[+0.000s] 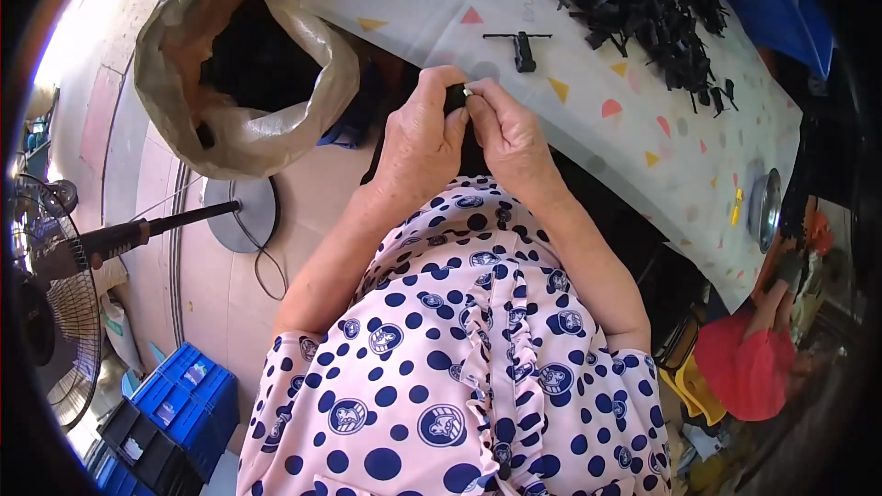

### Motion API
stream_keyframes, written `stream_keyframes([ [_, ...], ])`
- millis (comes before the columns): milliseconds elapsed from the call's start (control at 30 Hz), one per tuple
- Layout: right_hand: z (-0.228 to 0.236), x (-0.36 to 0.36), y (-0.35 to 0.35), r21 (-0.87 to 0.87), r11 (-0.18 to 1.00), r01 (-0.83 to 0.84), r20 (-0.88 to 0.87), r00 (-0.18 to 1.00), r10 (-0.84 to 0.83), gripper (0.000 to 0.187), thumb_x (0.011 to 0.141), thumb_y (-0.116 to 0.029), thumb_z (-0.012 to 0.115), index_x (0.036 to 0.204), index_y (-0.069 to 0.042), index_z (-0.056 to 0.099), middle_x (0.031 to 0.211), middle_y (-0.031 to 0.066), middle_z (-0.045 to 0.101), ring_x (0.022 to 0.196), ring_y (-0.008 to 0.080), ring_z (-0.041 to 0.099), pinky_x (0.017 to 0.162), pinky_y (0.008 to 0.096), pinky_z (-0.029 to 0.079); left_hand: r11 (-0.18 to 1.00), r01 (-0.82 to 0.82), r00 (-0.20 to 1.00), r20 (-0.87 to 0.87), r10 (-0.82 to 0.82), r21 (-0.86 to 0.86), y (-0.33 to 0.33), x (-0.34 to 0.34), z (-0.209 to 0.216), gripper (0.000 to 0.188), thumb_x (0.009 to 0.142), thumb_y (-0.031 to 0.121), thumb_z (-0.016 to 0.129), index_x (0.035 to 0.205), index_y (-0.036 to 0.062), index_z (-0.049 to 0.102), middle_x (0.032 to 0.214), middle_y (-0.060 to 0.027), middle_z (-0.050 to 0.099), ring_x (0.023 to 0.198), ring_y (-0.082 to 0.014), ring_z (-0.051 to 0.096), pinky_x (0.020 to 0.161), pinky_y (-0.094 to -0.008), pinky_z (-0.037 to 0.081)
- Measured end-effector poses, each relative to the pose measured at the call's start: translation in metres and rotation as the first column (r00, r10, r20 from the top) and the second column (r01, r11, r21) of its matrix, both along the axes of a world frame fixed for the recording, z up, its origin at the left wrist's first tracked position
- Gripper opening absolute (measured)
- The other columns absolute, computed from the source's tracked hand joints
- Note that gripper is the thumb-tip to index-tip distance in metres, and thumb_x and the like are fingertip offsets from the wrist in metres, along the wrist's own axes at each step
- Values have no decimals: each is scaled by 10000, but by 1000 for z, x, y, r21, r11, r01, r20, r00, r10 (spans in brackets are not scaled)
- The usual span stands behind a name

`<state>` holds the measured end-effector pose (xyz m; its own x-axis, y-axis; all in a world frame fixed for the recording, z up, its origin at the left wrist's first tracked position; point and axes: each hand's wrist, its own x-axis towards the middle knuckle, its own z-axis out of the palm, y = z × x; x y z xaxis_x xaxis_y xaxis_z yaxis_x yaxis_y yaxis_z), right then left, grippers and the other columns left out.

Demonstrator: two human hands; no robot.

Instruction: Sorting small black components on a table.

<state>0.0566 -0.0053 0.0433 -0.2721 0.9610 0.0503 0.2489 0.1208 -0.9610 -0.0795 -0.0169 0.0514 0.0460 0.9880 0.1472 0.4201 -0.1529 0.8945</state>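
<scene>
Close in front of my body, at the near edge of the table, both hands are closed together. My left hand (418,138) pinches a small black piece (454,97) between thumb and bent forefinger. The fingertips of my right hand (511,136) meet it from the other side, beside a tiny pale bit; the fingers hide most of it. Just beyond them, a single black plastic part (524,53) with a thin crossbar lies on the table. Farther right is a heaped pile of similar black parts (634,14).
A patterned white cloth (404,5) covers the table. At left stands a large open woven sack (326,115) with dark contents. A fan (69,303), a round base (243,211) and blue crates (188,395) are on the floor side. A metal dish (770,211) sits at the table's right end.
</scene>
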Motion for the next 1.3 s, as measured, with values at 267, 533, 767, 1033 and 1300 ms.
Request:
stream_keyframes([
  [267, 14, 44, 42, 347, 932, 102, 513, 812, -279, 285, 901, -312, 615, 974, -44, 556, 596, 38, 495, 512, 151, 475, 516, 289, 408, 853, -420, 858, -170, 484, 308, 36, -100, 43, 282, 833, 123, 651, 1088, 129, 531, 894, -130, 596, 648, -243, 615, 624, -388, 501],
  [533, -6, 59, 58, 307, 948, 79, 712, 642, -284, 269, 849, -281, 654, 969, -59, 558, 741, 142, 646, 696, 329, 640, 585, 406, 480, 794, -152, 722, -483, 496, 588, 51, -147, 26, 230, 847, 144, 643, 1073, 108, 617, 1051, -92, 627, 881, -217, 612, 727, -316, 503],
  [767, 10, 65, 14, 673, 728, -131, 425, 874, -236, 259, 754, -1, 691, 984, -47, 580, 766, 133, 621, 624, 295, 612, 529, 360, 471, 809, 465, 796, 569, -205, -359, 30, -24, 21, 450, 974, 324, 494, 1259, -24, 482, 958, -92, 640, 606, -69, 573, 482, -155, 398],
  [1033, 9, 81, -13, 673, 657, -340, 517, 851, -90, 392, 672, -14, 731, 1039, -34, 596, 746, 65, 580, 586, 217, 587, 496, 303, 478, 438, 796, 424, 902, 88, -417, 17, 2, -7, 351, 943, 307, 561, 1156, 28, 575, 889, -130, 675, 581, -116, 600, 459, -154, 425],
  [1300, -5, 86, -22, 700, 665, -261, 398, 915, -60, 449, 750, -41, 712, 1160, -36, 528, 752, 72, 595, 624, 217, 614, 550, 305, 506, 466, 773, 391, 902, 185, -430, 5, 13, -16, 239, 890, 116, 627, 1104, 24, 571, 849, -123, 638, 665, -165, 638, 507, -194, 497],
])
